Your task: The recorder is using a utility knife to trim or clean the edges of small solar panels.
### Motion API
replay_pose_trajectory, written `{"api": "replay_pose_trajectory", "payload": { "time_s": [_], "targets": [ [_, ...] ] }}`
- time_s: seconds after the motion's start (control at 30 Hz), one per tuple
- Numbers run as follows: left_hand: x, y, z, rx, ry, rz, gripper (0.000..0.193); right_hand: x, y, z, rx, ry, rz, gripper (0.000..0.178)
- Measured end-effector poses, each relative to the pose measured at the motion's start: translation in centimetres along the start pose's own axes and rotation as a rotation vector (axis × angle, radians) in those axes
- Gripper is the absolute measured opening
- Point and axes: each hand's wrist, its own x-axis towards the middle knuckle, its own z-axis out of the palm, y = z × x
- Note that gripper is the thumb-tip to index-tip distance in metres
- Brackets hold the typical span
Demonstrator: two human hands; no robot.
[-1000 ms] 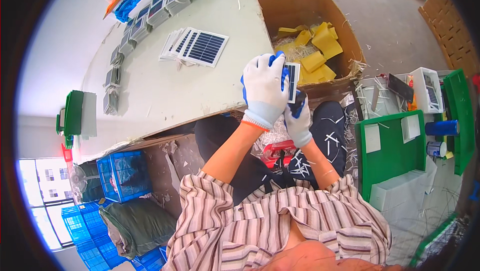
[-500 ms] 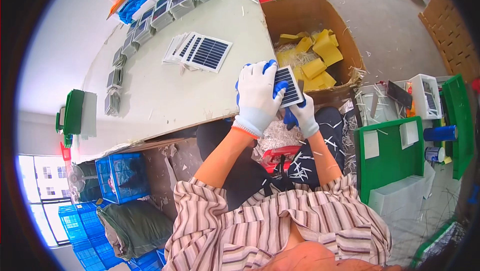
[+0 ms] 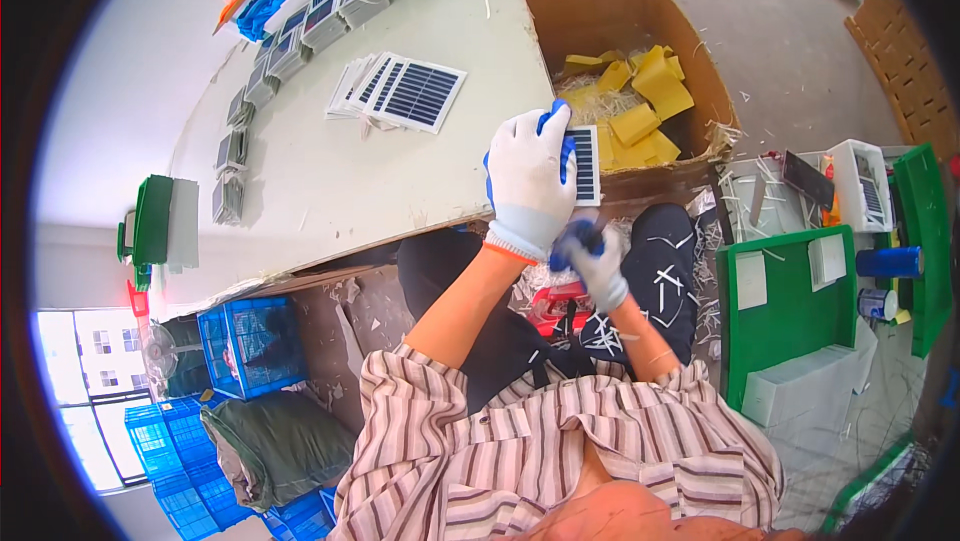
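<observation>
My left hand (image 3: 535,176), in a white glove with blue palm and fingertips, grips a small solar panel (image 3: 587,166) at the table's edge. The panel has dark cells, pale lines and a white border; part of it is hidden under the glove. Just below the panel's lower end is my right hand (image 3: 594,259), gloved alike and smeared by motion. Its fingers look curled round a blurred greyish thing I cannot make out. On the table, a fanned pile of similar solar panels (image 3: 420,93) lies beyond my left hand.
Stacks of panels (image 3: 325,21) line the table's far left side. A cardboard box (image 3: 690,41) at the table's right edge holds yellow pieces (image 3: 660,86) and white shreds. Right of my legs are a green tray (image 3: 790,326), a white bin (image 3: 858,186) and a blue can (image 3: 890,262).
My right hand has dropped down and left, away from the panel's side. The panel in my left hand has turned more upright, and that hand has shifted slightly right.
</observation>
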Motion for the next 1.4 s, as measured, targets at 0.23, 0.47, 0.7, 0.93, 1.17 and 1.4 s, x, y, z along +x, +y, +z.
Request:
{"api": "replay_pose_trajectory", "payload": {
  "time_s": [0.23, 0.47, 0.7, 0.93, 1.17, 1.4],
  "targets": [
    [-0.2, 0.4, -0.1, 0.05, -0.034, 0.024, 0.041, 8.1, 3.2, 0.3, 0.281, 0.354, -0.158, 0.023],
    [0.5, 0.4, 0.9, -0.05, -0.053, 0.074, 0.042, 12.5, 10.2, -3.7, 0.321, 0.362, 0.174, 0.009],
    [-0.6, -0.3, -0.2, -0.024, 0.002, 0.038, 0.04, 2.5, -0.2, -4.9, -0.047, -0.133, 0.084, 0.021],
    [-0.3, 0.0, 0.2, -0.025, -0.025, 0.035, 0.041, 1.8, -0.9, -7.6, 0.047, -0.006, 0.204, 0.017],
    [-0.5, -0.1, 0.3, -0.01, -0.004, 0.041, 0.042, 4.2, -7.6, -6.5, 0.207, -0.031, 0.329, 0.017],
    [-0.6, -0.2, 0.4, -0.028, -0.027, 0.046, 0.042, 2.0, -6.5, -8.0, 0.184, 0.048, 0.239, 0.018]
  ]
}}
